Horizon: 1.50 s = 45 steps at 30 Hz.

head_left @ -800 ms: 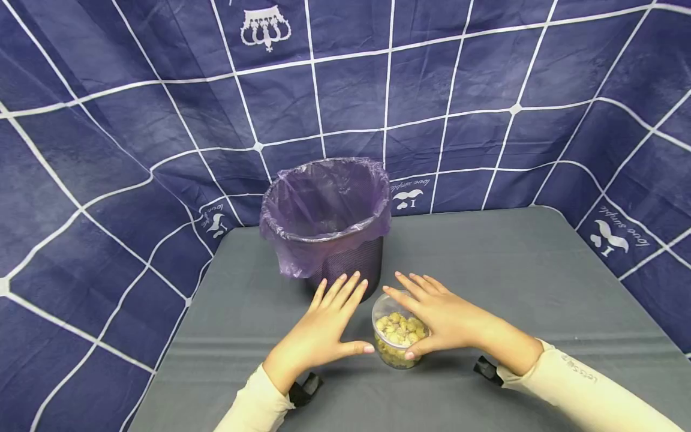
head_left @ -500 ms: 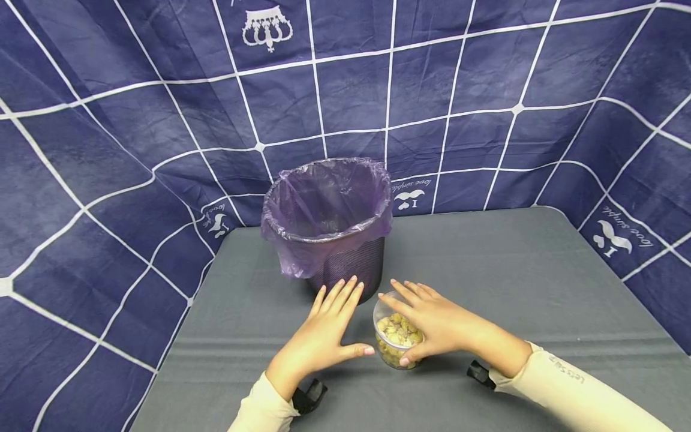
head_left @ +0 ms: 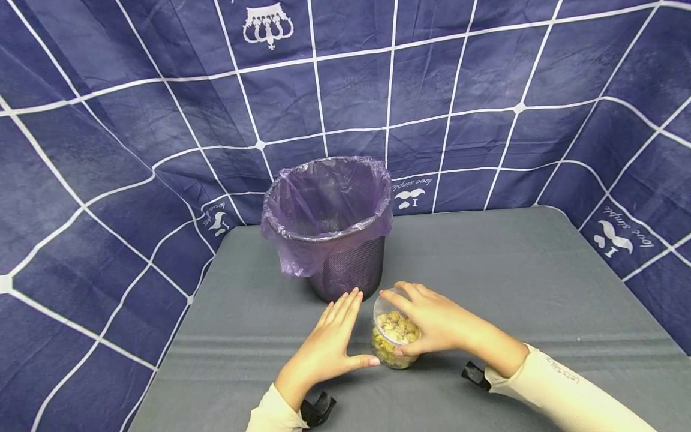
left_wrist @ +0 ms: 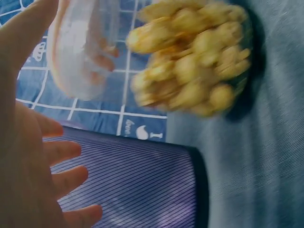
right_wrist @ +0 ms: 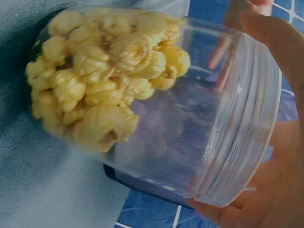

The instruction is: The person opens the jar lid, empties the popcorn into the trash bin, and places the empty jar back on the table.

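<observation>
A clear plastic jar, partly filled with popcorn, is on the grey table with its mouth uncovered. My right hand grips it near the rim, thumb on the near side and fingers around the far side. The jar looks slightly tilted in the head view. To its left, my left hand is held with straight fingers and the thumb spread toward the jar, holding nothing. In the left wrist view the popcorn shows through the jar wall, and the left fingers stand apart from it.
Just behind the hands stands a dark mesh waste bin lined with a purple plastic bag. Blue cloth with white grid lines hangs around the back and sides of the grey table.
My right hand has moved slightly left and tightened around the jar, which now leans a little. My left hand has shifted slightly right and nearer me, its fingers drawn closer together.
</observation>
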Tool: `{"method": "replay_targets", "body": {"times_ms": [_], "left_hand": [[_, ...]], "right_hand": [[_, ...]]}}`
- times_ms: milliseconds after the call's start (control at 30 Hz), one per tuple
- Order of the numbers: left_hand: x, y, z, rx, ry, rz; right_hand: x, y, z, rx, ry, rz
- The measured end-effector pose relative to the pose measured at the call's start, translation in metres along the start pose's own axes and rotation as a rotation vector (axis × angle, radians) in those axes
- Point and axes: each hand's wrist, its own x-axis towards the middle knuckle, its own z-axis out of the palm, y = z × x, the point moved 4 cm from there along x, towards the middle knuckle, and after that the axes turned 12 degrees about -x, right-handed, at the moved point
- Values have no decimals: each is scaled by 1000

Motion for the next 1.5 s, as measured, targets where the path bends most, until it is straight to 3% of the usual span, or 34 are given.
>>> {"method": "replay_targets", "body": {"times_ms": [200,500,800,867,1067,1500], "left_hand": [[-3,1,11,-47,80,9],[0,8,20,-96,336,72],[7,18,30,22,512,52],[8,18,31,53,549,74],[11,18,29,128,569,142],[12,19,22,226,565,205]], "right_hand": [[-2,2,-10,55,85,69],[-4,2,-11,138,165,199],[-8,-5,-7,212,257,320],[-8,-6,-6,220,262,342],[-11,-8,-5,221,255,352],[-14,-1,1,265,226,258]]}}
